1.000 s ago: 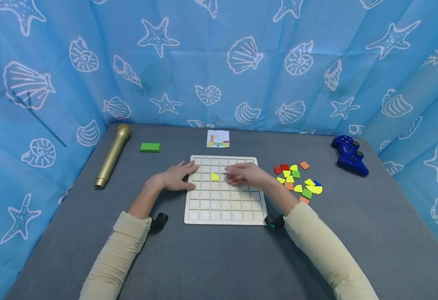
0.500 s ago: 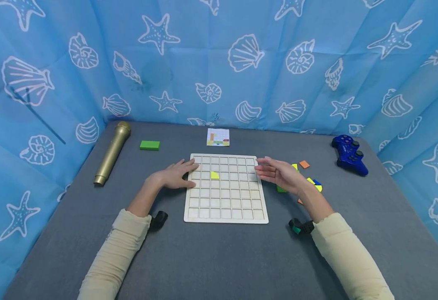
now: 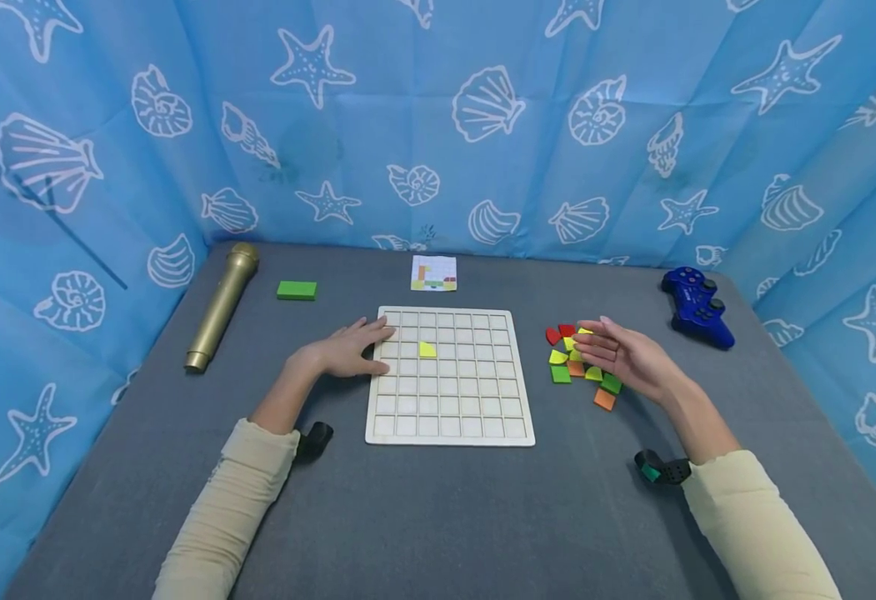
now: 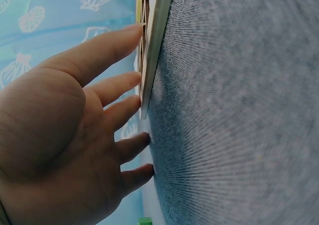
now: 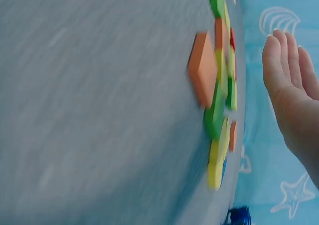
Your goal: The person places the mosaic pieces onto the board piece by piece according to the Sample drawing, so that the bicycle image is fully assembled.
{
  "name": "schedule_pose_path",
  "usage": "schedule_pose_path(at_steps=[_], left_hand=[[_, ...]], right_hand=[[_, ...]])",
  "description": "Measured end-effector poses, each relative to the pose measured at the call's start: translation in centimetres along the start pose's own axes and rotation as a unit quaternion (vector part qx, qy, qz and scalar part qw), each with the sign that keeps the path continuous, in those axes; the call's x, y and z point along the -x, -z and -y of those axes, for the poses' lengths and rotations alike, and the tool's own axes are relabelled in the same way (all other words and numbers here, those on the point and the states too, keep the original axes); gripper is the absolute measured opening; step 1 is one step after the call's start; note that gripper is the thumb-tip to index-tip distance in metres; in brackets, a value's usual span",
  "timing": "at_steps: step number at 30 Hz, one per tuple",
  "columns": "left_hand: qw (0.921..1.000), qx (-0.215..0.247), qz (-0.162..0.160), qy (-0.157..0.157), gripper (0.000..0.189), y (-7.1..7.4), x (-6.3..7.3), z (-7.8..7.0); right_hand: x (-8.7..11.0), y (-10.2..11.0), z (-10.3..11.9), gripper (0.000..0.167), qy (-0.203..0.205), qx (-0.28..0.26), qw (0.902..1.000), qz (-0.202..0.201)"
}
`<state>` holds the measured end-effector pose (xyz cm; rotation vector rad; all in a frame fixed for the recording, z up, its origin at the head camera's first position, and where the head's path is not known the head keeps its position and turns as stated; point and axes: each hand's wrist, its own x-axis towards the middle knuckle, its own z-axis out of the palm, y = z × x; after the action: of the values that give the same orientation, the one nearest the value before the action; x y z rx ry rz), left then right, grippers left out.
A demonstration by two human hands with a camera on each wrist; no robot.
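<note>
A white square grid board (image 3: 448, 427) lies in the middle of the table. One yellow piece (image 3: 427, 350) with a curved side sits in a cell in its upper left part. My left hand (image 3: 342, 352) rests at the board's left edge with spread fingers. In the left wrist view its thumb (image 4: 107, 51) and nearest fingertips are right at the board's rim. My right hand (image 3: 633, 358) holds nothing I can see and hovers over the loose pieces, fingers extended together. Among these are an orange square (image 3: 604, 400), a green square (image 3: 561, 375) and a red piece (image 3: 567, 330); the hand hides some.
Behind the board lies a small printed card (image 3: 433, 273) with a coloured grid pattern. A green block (image 3: 297, 291) and a gold microphone (image 3: 222, 308) are at the back left. At the back right is a blue game controller (image 3: 698, 308). A blue curtain (image 3: 377, 117) borders the table.
My right hand has moved right, from above the board to above the loose pieces. The left hand stays at the board's edge, and the yellow piece keeps its cell.
</note>
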<state>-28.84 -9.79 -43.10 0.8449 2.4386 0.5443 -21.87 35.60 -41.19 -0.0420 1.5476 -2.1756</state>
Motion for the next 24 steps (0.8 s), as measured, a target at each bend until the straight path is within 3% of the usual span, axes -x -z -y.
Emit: schedule_pose_path(at_steps=[6, 14, 21, 24], left_hand=[[1.0000, -0.005, -0.001, 0.002, 0.072, -0.1, -0.1, 0.1], [0.9999, -0.007, 0.008, 0.009, 0.071, 0.1, -0.3, -0.2], [0.9997, -0.009, 0.014, 0.016, 0.070, 0.0, -0.2, -0.3], [0.9996, -0.011, 0.016, 0.021, 0.070, 0.0, -0.2, -0.4]], right_hand=[[2.2, 1.4, -0.1, 0.037, -0.003, -0.021, 0.9998, 0.005], [4.8, 2.6, -0.3, 0.037, -0.010, 0.037, 0.9992, -0.011], [6.4, 3.0, -0.7, 0.032, -0.034, 0.054, 0.9969, -0.045], [6.6, 3.0, -1.0, 0.038, -0.044, 0.106, 0.9913, -0.063]])
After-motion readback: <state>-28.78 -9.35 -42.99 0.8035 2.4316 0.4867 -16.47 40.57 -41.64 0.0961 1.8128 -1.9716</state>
